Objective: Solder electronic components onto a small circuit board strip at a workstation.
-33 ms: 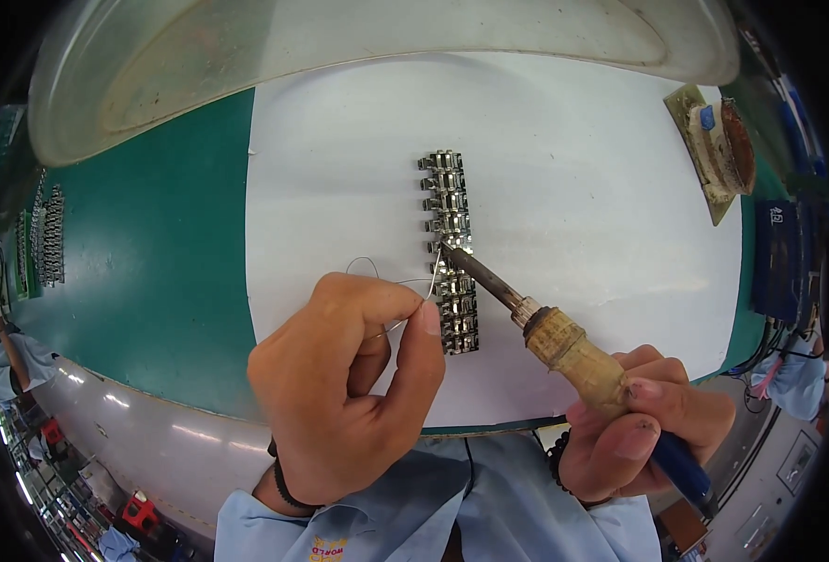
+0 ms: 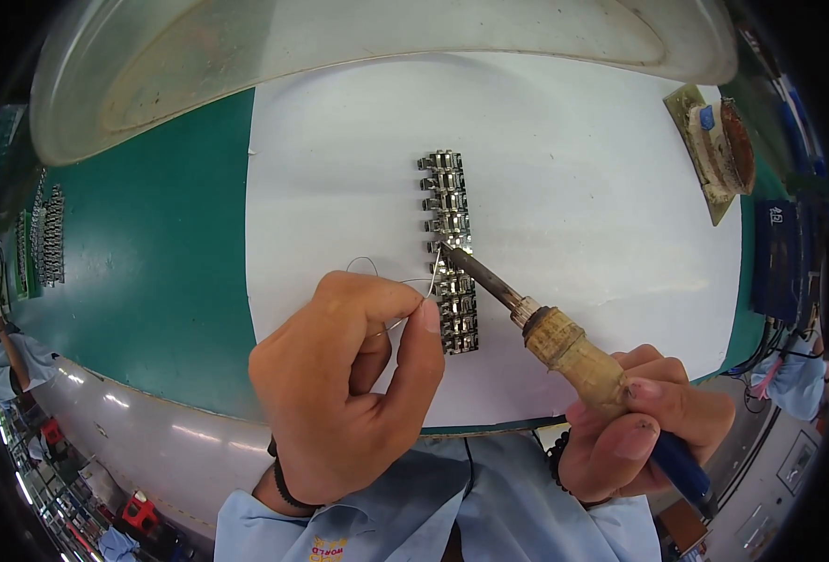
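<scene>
A strip of small shiny metal connectors (image 2: 447,201) lies lengthwise on a white sheet (image 2: 339,178) before me. My left hand (image 2: 353,375) pinches a thin solder wire (image 2: 435,273) between thumb and forefinger, and its tip reaches the strip near the middle. Loose wire curls behind the fingers. From the right, my right hand (image 2: 648,421) grips a soldering iron (image 2: 564,351) by its tan wrapped handle. The iron's dark tip meets the strip where the wire ends; whether solder is melting there is too small to tell.
A soldering-iron stand (image 2: 714,150) with a brown round pad sits at the far right, beside a blue box (image 2: 777,258). More connector strips (image 2: 51,234) lie on the green mat (image 2: 152,244) at left. A clear plastic shield (image 2: 386,33) spans the top. Other people are at both edges.
</scene>
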`<move>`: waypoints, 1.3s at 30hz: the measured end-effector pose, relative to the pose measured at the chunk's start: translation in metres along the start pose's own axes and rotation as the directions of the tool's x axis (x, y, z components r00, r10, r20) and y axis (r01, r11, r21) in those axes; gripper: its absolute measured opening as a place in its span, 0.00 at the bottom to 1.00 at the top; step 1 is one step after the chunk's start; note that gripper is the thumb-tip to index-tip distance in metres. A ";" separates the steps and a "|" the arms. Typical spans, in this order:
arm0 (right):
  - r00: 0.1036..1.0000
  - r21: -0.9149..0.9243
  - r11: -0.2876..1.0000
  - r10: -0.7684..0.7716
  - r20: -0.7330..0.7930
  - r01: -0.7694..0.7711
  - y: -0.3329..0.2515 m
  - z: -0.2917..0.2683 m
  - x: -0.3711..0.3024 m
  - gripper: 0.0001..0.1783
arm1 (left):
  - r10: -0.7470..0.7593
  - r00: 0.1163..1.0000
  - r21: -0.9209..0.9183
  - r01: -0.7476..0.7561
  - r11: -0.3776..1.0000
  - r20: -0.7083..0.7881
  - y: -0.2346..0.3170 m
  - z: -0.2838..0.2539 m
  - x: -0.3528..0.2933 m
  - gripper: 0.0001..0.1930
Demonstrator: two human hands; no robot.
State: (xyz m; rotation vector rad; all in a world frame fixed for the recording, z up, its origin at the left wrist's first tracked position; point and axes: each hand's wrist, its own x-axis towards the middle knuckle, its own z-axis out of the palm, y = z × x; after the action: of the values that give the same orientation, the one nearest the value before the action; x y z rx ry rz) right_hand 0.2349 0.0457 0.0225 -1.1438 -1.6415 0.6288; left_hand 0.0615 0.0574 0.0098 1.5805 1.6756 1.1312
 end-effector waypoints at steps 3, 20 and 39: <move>1.000 0.003 1.000 -0.016 0.018 0.016 0.001 0.000 0.000 0.14 | 0.009 1.000 0.003 -0.009 1.000 -0.005 0.000 -0.001 0.000 0.06; 0.979 -0.009 0.989 -0.149 -0.136 0.150 0.000 0.009 -0.018 0.13 | 0.050 0.998 0.015 -0.049 0.999 -0.044 0.003 0.001 0.000 0.07; 0.973 -0.053 0.985 -0.150 0.177 0.161 -0.006 -0.003 -0.016 0.20 | 0.009 1.000 0.010 -0.009 1.000 -0.011 0.002 0.000 0.002 0.07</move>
State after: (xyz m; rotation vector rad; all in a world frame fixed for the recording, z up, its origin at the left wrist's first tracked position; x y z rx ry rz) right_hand 0.2364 0.0285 0.0212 -1.0184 -1.8923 0.5885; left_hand 0.0629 0.0592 0.0120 1.5926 1.6852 1.1394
